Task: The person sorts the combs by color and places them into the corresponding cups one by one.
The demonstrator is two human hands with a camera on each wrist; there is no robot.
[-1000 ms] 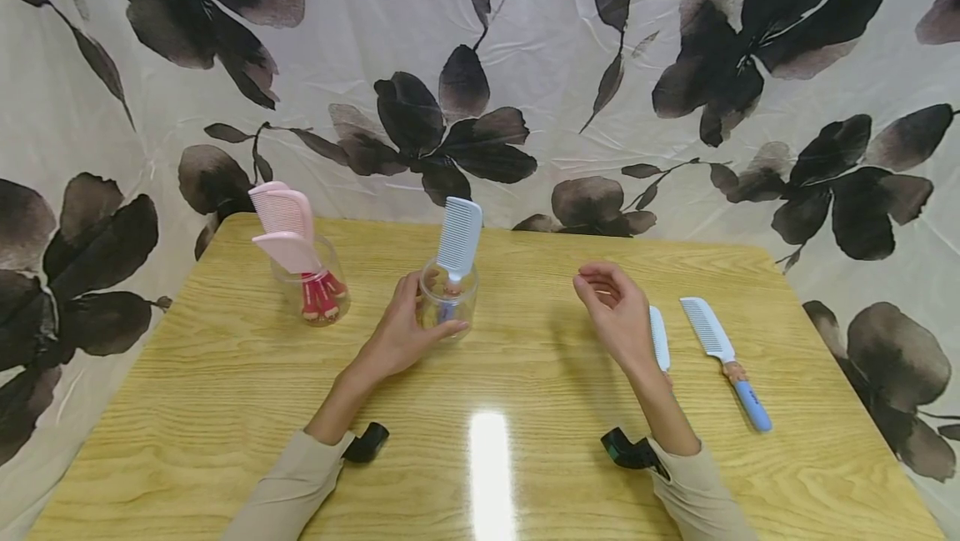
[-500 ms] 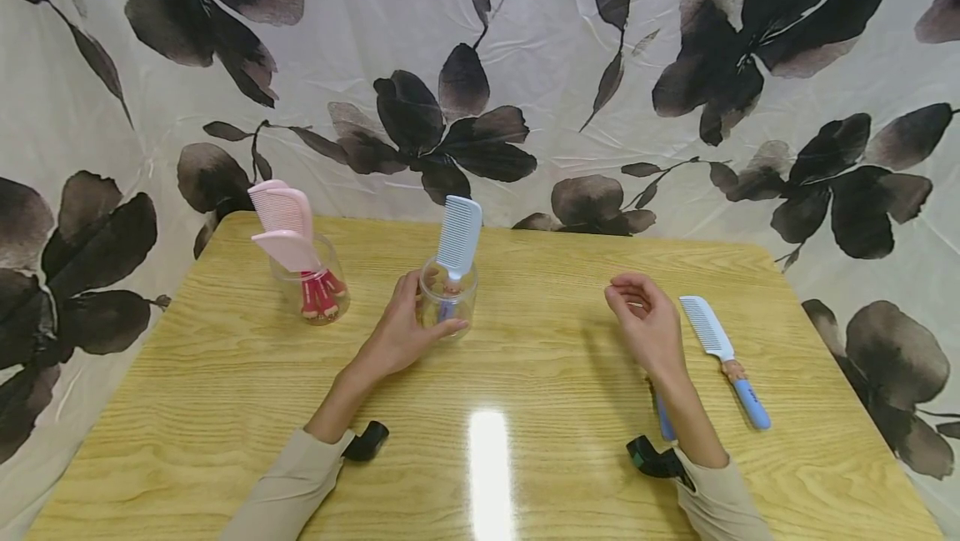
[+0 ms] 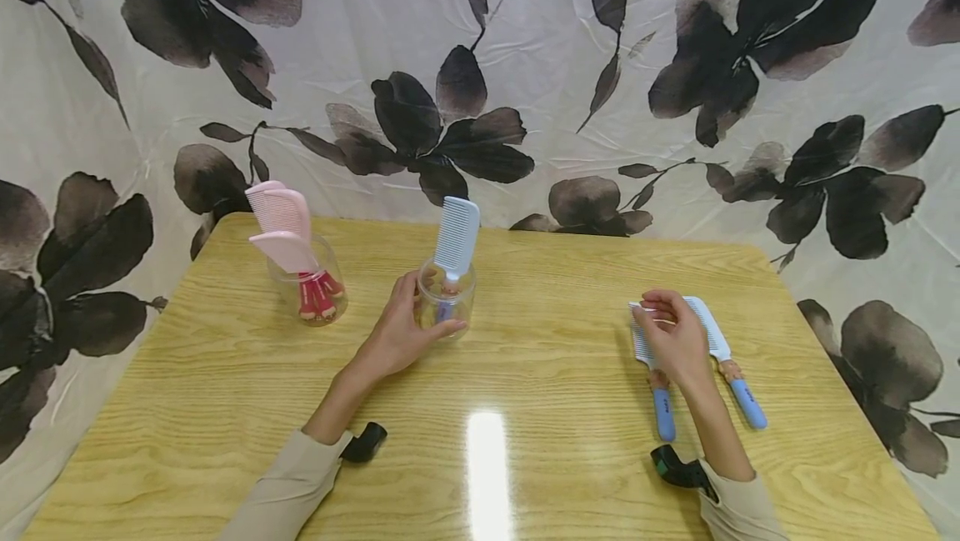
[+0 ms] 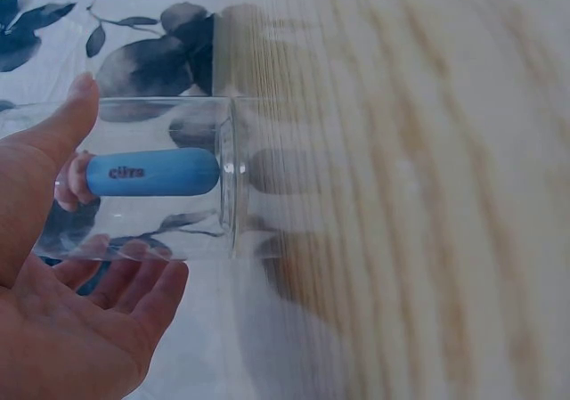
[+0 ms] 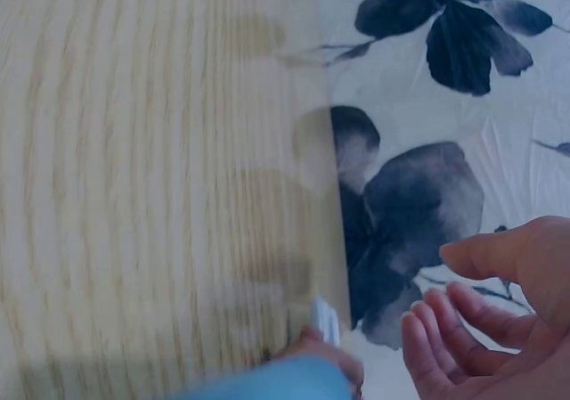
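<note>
My left hand (image 3: 396,328) holds a clear glass jar (image 3: 467,312) in the middle of the table, thumb on the near side and fingers round the back. A light blue comb (image 3: 457,237) stands teeth-up in it; the left wrist view shows its blue handle (image 4: 156,172) inside the jar. My right hand (image 3: 681,345), fingers loosely bent and holding nothing, hovers over two more blue combs on the right. The nearer-left comb (image 3: 663,414) lies partly behind the fingers. Beside it, the right-hand comb (image 3: 747,403) has its head partly covered by the hand.
A second clear jar (image 3: 333,262) stands on the left of the wooden table (image 3: 390,458), with several pink combs (image 3: 285,212) leaning in it. A floral cloth (image 3: 555,107) hangs behind the table's back edge.
My right hand has moved rightward from between the jar and the combs to above the combs, uncovering most of the nearer-left one. My left hand and the jar stay in place.
</note>
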